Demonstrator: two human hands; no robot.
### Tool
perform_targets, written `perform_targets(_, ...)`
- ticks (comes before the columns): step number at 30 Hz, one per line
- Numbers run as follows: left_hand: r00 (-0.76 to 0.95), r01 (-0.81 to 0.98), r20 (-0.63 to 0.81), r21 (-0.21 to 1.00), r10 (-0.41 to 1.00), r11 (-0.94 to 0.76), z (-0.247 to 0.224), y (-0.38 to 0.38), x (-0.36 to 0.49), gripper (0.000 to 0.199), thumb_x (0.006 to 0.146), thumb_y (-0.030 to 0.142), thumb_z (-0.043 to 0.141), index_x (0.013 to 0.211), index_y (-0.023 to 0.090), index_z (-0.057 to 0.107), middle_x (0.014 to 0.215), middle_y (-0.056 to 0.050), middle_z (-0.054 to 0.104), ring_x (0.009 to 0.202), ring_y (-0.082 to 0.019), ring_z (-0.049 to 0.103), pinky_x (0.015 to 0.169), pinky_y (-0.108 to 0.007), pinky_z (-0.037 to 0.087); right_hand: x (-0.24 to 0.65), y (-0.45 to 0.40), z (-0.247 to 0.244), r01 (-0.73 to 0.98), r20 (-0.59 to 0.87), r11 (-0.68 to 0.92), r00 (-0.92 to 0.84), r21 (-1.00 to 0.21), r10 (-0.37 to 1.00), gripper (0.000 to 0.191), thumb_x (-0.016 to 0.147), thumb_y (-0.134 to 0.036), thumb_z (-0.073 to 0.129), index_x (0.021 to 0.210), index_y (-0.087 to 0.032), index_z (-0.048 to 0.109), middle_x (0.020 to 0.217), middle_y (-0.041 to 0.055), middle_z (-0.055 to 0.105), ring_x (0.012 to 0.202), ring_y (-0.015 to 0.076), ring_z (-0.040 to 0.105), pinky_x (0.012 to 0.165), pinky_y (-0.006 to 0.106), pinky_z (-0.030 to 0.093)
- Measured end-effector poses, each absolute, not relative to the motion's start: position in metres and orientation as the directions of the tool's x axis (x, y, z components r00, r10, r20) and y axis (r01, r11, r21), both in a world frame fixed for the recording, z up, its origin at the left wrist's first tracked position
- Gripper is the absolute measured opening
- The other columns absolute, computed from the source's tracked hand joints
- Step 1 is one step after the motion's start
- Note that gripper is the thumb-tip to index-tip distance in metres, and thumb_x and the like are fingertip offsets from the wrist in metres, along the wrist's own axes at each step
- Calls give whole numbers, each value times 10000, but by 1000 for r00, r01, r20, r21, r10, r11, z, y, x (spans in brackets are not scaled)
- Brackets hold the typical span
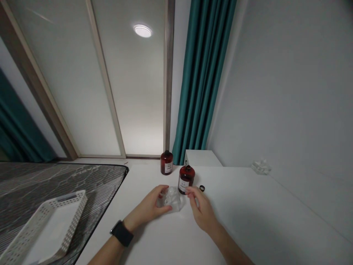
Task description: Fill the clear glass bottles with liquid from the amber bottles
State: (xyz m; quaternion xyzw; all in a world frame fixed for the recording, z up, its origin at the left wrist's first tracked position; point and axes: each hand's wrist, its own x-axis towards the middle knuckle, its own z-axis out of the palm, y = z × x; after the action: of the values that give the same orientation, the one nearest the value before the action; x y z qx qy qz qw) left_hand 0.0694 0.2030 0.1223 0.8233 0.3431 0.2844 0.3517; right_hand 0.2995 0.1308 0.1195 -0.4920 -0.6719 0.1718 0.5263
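My left hand (156, 202) curls around a clear, glass-like container (172, 198) on the white table, thumb in front and fingers behind. Its exact kind is hard to make out. To its right, my right hand (202, 210) has thumb and fingertips drawn together in front of the lower part of a dark red-brown bottle (186, 175) with a white label. Whether these fingers touch the bottle or pinch something small, I cannot tell. The bottle stands upright with a thin dark piece at its neck. A black ring-shaped piece (202, 188) lies right of it.
A second red-brown bottle (166, 163) with a dark top stands farther back. Crumpled clear plastic (260, 167) lies by the wall at the right. Left of the table (162, 244), a white perforated basket (72, 217) rests on a grey patterned surface. A green curtain (205, 81) hangs behind.
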Motion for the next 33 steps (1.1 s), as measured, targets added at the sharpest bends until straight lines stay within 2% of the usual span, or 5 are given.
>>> perform_targets(4, 612, 348, 329, 704, 719, -619, 126, 199, 70, 542, 806, 333, 771, 1275, 184, 545, 1187, -121, 605, 1108, -309, 568, 991, -477, 471, 281, 128, 104, 469, 361, 387, -149, -794, 921, 554, 869, -151, 563, 1412, -222, 483, 1427, 129, 512, 1204, 254, 576, 930, 382, 539)
perform_targets(10, 699, 252, 344, 702, 627, -667, 132, 195, 68, 582, 843, 412, 758, 1342, 216, 532, 1215, -109, 567, 1145, -295, 526, 1022, -470, 453, 282, 132, 98, 382, 103, 138, -110, -914, 989, 877, 780, -144, 684, 1553, -209, 274, 1417, 145, 524, 969, 218, 620, 829, 377, 558)
perform_targets(17, 636, 189, 445, 702, 630, -687, 143, 185, 75, 464, 885, 268, 722, 1329, 275, 584, 1213, -82, 643, 1164, -277, 550, 1048, -468, 433, 284, 128, 105, 318, 153, 195, -151, -928, 977, 938, 703, -114, 768, 1523, -253, 336, 1426, 98, 533, 1194, 250, 562, 1115, 466, 395)
perform_targets(25, 671, 130, 438, 724, 598, -677, 145, 188, 70, 333, 941, 363, 682, 1269, 307, 666, 1223, -78, 683, 1168, -258, 588, 1031, -446, 455, 283, 125, 113, 359, 159, 206, -154, -910, 975, 979, 706, -81, 758, 1539, -248, 271, 1405, 107, 513, 1230, 250, 537, 1155, 483, 344)
perform_targets(33, 597, 174, 437, 748, 672, -641, 139, 186, 80, 342, 894, 499, 698, 1087, 220, 738, 1045, -93, 715, 1023, -261, 622, 931, -397, 481, 275, 123, 104, 401, 177, 208, -113, -892, 978, 1019, 683, -103, 795, 1540, -252, 264, 1413, 126, 476, 1269, 276, 511, 1138, 493, 370)
